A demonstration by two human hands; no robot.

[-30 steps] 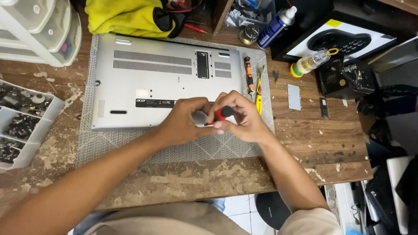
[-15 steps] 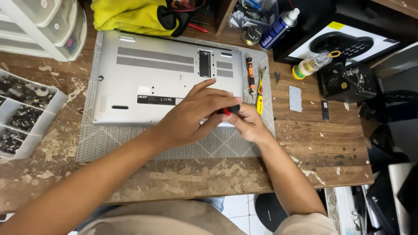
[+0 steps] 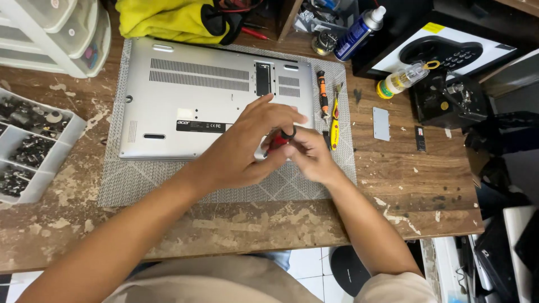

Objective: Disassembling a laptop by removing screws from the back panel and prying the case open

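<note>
Gripping red screwdriver (image 3: 279, 141) | between both hands | over laptop (image 3: 191, 101) corner

The tabletop (image 3: 236, 224) is worn brown wood, its front edge heavily scuffed with pale patches and flecks of debris. A grey woven mat (image 3: 168, 179) lies flat across its middle, and a silver laptop (image 3: 185, 106) rests on the mat, underside up. At the left edge sits a grey compartment tray (image 3: 62, 143) filled with small dark parts, with white plastic drawers (image 3: 62, 33) behind it. A yellow cloth (image 3: 168, 19) lies at the rear. To the right of the mat, directly on the wood: a small grey cover plate (image 3: 381, 123), a dark narrow module (image 3: 420, 138), and a yellow-capped bottle (image 3: 401, 79) on its side.
</note>
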